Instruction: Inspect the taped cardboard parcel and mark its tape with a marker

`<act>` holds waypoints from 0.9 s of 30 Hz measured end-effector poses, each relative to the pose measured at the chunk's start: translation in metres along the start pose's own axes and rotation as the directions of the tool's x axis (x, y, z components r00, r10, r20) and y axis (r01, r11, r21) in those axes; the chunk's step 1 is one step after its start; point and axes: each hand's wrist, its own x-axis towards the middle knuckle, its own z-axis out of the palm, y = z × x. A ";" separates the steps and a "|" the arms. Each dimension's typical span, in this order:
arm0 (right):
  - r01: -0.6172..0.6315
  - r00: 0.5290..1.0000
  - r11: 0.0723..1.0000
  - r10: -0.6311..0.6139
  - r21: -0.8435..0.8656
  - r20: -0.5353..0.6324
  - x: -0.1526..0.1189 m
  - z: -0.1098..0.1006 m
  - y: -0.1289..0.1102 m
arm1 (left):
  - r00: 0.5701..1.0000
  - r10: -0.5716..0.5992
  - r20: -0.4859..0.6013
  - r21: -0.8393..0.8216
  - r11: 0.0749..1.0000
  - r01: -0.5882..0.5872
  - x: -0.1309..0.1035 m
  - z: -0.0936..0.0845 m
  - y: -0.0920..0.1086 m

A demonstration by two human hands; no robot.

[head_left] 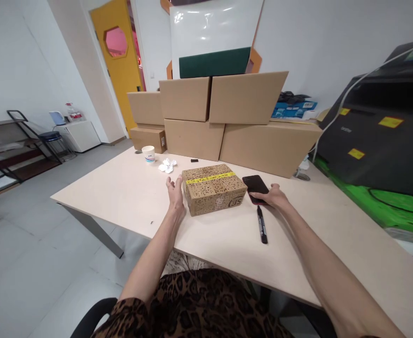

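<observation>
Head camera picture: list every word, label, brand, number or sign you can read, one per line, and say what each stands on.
"SF", upside down, on the side of the small patterned box.
"brother", faint, on the black printer.
Yellow tape on that box: dark marks, too small to read.
Yellow stickers on the printer: blurred.
Paper cup, marker, blue packs: print too small to read.
</observation>
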 end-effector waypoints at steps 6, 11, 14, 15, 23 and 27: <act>-0.139 0.988 0.815 0.154 0.562 0.021 -0.012 0.005 -0.009 | 0.991 0.134 0.002 0.027 0.991 -0.134 -0.002 0.000 0.008; -0.044 0.982 0.573 0.175 0.818 -0.070 -0.016 -0.004 -0.024 | 0.788 0.614 0.034 0.108 0.782 -0.614 -0.026 -0.003 0.012; 0.025 0.980 0.452 0.166 0.891 -0.112 -0.019 -0.012 -0.031 | 0.714 0.631 0.303 0.084 0.729 -0.680 -0.062 0.002 0.006; 0.041 0.980 0.421 0.161 0.906 -0.119 -0.020 -0.014 -0.033 | 0.657 0.568 0.495 0.079 0.724 -0.685 -0.075 0.006 0.002; 0.097 0.984 0.286 0.118 0.953 -0.136 -0.036 -0.018 -0.046 | -0.153 -0.230 0.961 -0.111 0.189 -0.976 -0.114 0.053 -0.046; 0.135 0.989 0.252 0.019 0.958 -0.144 -0.048 -0.015 -0.055 | -0.014 -0.322 0.947 -0.029 -0.042 -0.999 -0.098 0.064 -0.057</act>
